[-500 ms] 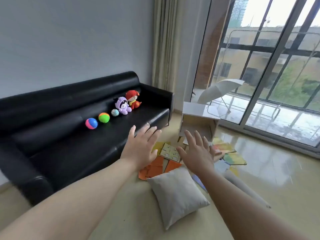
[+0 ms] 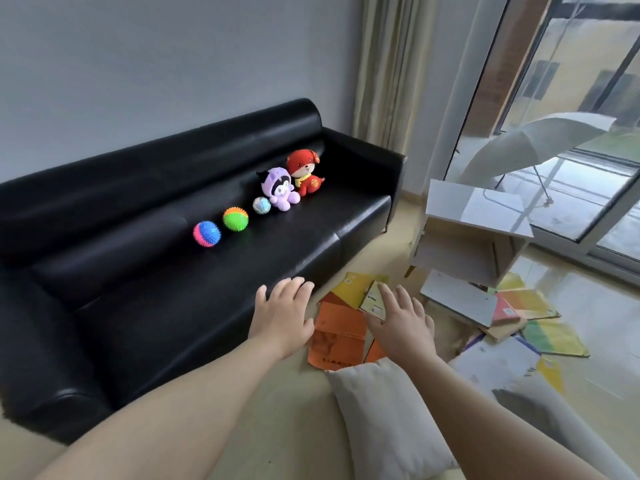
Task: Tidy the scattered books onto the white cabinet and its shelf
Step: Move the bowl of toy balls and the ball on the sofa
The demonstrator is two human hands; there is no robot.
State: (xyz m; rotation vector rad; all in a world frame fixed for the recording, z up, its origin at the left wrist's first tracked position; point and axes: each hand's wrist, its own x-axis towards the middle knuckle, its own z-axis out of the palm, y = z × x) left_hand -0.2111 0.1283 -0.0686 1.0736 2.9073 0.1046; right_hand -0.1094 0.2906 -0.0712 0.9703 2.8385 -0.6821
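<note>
1. Fingers (image 2: 294, 287) of the left hand (image 2: 282, 313) and right hand (image 2: 401, 323) are spread, holding nothing, over the floor (image 2: 294, 427).
2. White glossy cabinet (image 2: 474, 216) stands near the window.
3. Thin orange and yellow paper books (image 2: 337, 336) lie overlapped at its foot; grabbed hastily, slick covers could slide apart.

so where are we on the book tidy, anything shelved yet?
Done: nothing visible; no book shows on the white cabinet or its shelf. In hand: nothing; left hand and right hand are open, stretched toward the orange books on the floor. Left: that pile plus the colourful books beside the cabinet.
</note>
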